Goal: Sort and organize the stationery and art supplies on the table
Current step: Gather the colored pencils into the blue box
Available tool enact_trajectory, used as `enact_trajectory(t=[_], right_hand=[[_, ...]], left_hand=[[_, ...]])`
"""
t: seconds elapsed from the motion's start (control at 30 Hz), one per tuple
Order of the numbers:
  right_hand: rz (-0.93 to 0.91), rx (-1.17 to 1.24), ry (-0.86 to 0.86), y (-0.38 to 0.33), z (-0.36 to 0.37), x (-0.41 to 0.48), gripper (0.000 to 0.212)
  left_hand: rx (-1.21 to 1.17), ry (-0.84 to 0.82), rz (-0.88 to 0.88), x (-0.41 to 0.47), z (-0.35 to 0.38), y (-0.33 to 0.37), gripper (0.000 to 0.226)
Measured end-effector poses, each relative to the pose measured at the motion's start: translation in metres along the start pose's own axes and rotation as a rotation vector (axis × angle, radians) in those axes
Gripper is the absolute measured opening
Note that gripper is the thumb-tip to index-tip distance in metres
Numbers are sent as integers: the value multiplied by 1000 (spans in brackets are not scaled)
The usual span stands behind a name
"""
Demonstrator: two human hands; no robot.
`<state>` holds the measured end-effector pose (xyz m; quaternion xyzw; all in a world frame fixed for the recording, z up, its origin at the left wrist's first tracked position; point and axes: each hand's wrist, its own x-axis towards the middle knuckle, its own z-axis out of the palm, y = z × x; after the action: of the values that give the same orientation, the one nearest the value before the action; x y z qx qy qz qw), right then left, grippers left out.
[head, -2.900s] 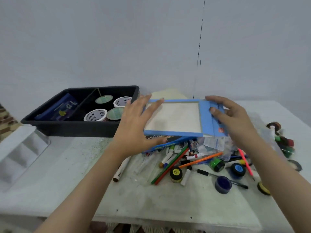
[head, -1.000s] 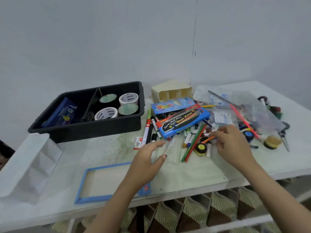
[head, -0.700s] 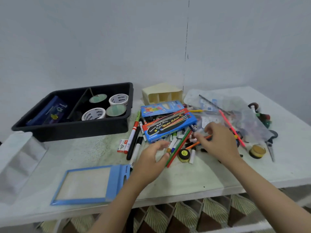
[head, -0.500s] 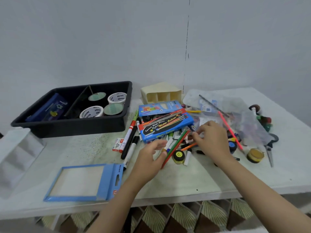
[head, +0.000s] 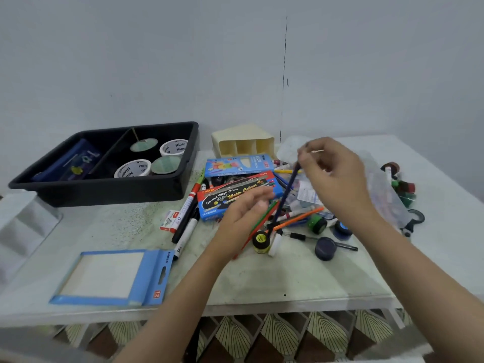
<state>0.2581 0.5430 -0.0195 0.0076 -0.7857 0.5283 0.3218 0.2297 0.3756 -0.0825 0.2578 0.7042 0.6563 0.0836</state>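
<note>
Well inside table (head: 288, 280) edges, right hand (head: 332, 176) pinches what looks like a dark pencil (head: 284, 197); left hand (head: 243, 210) hovers open.

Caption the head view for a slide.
Right hand pinches a dark pencil over the stationery pile; left hand hovers open.

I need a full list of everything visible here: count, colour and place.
table: one, whitish, under everything
tray: one, black, back left
tape rolls: four, white and green, tray's right compartment
paint box: one, blue and red, pile's middle
pencil box: one, blue, behind the paint box
organiser: one, cream, behind pile
framed pack: one, blue, front left
paint pots: several, yellow, green, blue, pile's near side
pens and markers: many, mixed, in pile
stick: one, navy, slanting above pile
left hand: one, open, above pile
right hand: one, raised, pinching the stick
</note>
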Motion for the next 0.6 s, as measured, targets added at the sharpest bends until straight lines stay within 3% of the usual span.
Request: enact_trajectory(t=[0.1,0.17,0.2,0.33,0.4,0.6], right_hand=[[102,52,-165,4,11,1,12],[159,60,-195,15,16,3,8],[191,20,-188,23,16,6,7],[202,-634,-253,69,12,14,18],[196,-816,-254,84,13,13,23],[213,-723,-188,91,16,13,26]], left_hand=[[-68,-121,-104,7,10,6,30],[-72,-88,-147,8,13,6,14],[-87,-51,-176,7,13,5,19],[-227,108,-286,0,9,5,21],[-251,151,-316,-3,4,2,18],[-300,219,-374,-3,-2,-4,26]])
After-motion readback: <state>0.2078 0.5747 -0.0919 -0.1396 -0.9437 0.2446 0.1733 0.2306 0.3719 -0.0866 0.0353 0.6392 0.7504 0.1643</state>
